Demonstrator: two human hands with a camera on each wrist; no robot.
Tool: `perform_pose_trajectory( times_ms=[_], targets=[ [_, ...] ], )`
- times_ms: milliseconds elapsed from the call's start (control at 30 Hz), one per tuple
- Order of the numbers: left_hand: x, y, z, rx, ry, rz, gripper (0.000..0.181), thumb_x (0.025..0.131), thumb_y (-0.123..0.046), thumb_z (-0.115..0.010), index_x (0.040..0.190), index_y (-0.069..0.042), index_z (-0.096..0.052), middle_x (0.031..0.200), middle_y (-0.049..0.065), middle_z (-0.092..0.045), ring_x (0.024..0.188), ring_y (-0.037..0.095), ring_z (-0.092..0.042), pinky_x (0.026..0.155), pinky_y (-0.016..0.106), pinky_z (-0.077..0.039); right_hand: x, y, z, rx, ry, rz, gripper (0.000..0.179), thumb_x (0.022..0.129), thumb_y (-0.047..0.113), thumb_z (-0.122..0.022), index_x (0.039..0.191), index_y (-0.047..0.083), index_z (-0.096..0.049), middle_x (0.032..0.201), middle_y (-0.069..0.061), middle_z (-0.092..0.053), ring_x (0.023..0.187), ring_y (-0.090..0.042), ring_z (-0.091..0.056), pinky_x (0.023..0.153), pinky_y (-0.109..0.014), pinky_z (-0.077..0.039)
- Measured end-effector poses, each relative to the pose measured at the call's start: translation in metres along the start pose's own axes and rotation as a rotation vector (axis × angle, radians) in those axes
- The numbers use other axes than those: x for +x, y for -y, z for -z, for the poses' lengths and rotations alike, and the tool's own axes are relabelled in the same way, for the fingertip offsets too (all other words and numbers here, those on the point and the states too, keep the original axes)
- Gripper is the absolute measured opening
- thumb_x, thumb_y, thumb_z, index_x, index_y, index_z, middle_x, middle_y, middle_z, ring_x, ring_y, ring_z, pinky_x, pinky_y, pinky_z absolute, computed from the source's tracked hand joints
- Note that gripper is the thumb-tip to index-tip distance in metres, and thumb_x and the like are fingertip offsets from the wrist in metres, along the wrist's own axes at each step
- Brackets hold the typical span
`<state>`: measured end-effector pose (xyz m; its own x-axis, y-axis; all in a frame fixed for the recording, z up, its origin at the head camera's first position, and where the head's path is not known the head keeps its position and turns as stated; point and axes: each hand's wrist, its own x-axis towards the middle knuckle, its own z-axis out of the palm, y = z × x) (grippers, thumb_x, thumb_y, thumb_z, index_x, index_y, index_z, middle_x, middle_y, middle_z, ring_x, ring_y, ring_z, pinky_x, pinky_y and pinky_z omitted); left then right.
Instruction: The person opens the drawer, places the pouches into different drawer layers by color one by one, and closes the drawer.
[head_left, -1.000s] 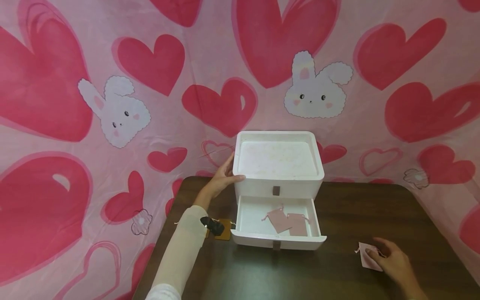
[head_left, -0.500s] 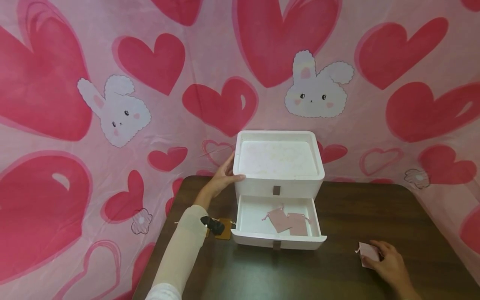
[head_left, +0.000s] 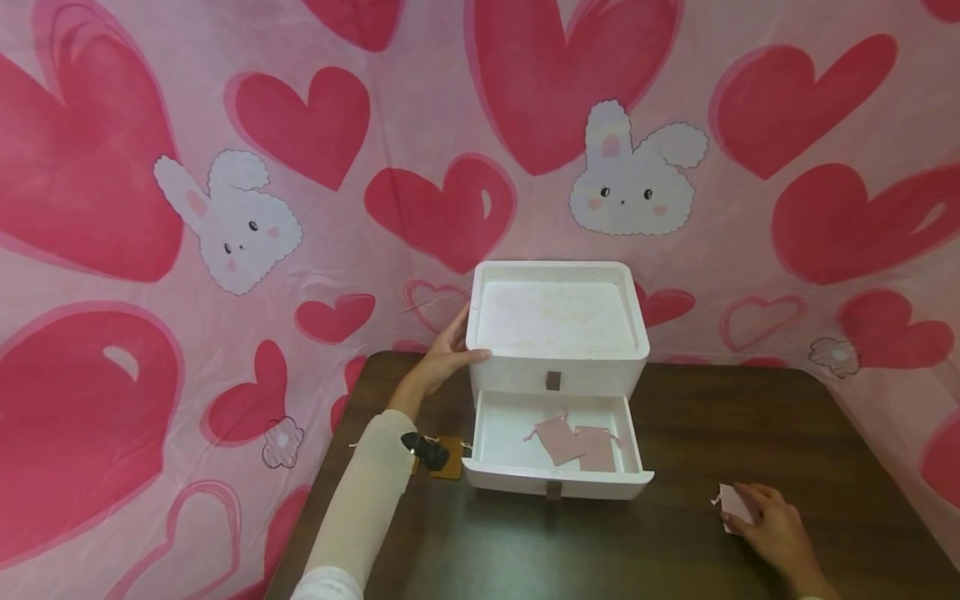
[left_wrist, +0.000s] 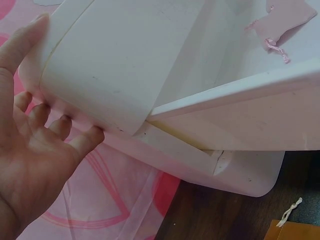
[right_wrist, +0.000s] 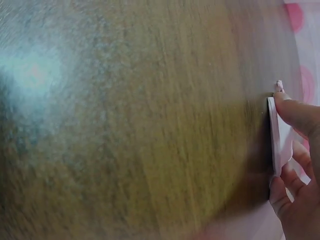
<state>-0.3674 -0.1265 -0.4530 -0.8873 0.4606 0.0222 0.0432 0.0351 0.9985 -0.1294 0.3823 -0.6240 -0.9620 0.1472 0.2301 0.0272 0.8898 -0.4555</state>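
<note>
My left hand (head_left: 447, 354) grips the upper left corner of a white two-drawer storage box (head_left: 558, 375), thumb at the front edge and fingers along the side. The left wrist view shows those fingers bent against the box wall (left_wrist: 115, 75). The lower drawer (head_left: 495, 425) is pulled out and holds two flat pink drawstring pouches, one (head_left: 558, 439) partly overlapping the other (head_left: 596, 450). Right of the box, my right hand (head_left: 780, 529) pinches another pink drawstring pouch (head_left: 737, 506) between thumb and fingers. In the right wrist view this pouch (right_wrist: 281, 140) stands edge-on.
A tan drawstring pouch (head_left: 447, 460) lies left of the drawer, partly behind my left forearm and its dark wrist gear (head_left: 426, 452). The dark wooden table (head_left: 675, 550) extends under everything. A pink heart-and-bunny cloth (head_left: 420, 108) hangs behind.
My right hand has drawn slightly left over the pouch, its fingers coming together on it and covering more of it. The left hand, box and drawer stay put.
</note>
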Motion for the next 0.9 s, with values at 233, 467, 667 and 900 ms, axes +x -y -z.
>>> perform_pose_trajectory(
  times_ms=[233, 467, 667, 900],
  targets=[
    [0.0005, 0.0003, 0.0009, -0.003, 0.002, -0.014, 0.098, 0.091, -0.002, -0.069, 0.165, -0.030, -0.012, 0.172, 0.006, -0.021, 0.154, 0.035, -0.032, 0.122, 0.056, -0.033, 0.0032, 0.0044, 0.0021, 0.029, -0.015, 0.018, 0.035, 0.068, 0.006, -0.088, 0.099, 0.002, -0.075, 0.101, -0.024, -0.068, 0.081, 0.002, -0.054, 0.066, -0.028, -0.047],
    [0.0005, 0.0008, 0.0012, -0.004, 0.001, -0.003, 0.098, 0.091, -0.003, -0.069, 0.165, -0.031, -0.011, 0.172, 0.006, -0.020, 0.153, 0.035, -0.032, 0.123, 0.056, -0.033, 0.0036, 0.0063, 0.0036, 0.024, -0.002, 0.003, 0.025, 0.071, 0.003, -0.085, 0.095, 0.003, -0.075, 0.099, -0.024, -0.070, 0.078, -0.001, -0.056, 0.064, -0.026, -0.045],
    [0.0010, 0.0013, 0.0002, -0.020, 0.007, -0.014, 0.099, 0.090, -0.001, -0.069, 0.165, -0.029, -0.011, 0.172, 0.006, -0.020, 0.153, 0.035, -0.033, 0.123, 0.055, -0.033, 0.0025, 0.0046, 0.0055, 0.006, 0.013, -0.029, 0.018, 0.075, 0.001, -0.080, 0.091, 0.005, -0.074, 0.091, -0.021, -0.073, 0.072, -0.018, -0.060, 0.061, -0.032, -0.045],
    [0.0005, 0.0010, 0.0004, -0.013, 0.008, -0.015, 0.099, 0.090, -0.003, -0.070, 0.165, -0.029, -0.012, 0.172, 0.006, -0.021, 0.153, 0.036, -0.033, 0.122, 0.056, -0.034, 0.0012, 0.0059, 0.0090, 0.009, 0.019, -0.055, 0.012, 0.080, 0.004, -0.078, 0.091, 0.006, -0.076, 0.087, -0.018, -0.076, 0.068, -0.008, -0.055, 0.059, -0.029, -0.042]
  ],
)
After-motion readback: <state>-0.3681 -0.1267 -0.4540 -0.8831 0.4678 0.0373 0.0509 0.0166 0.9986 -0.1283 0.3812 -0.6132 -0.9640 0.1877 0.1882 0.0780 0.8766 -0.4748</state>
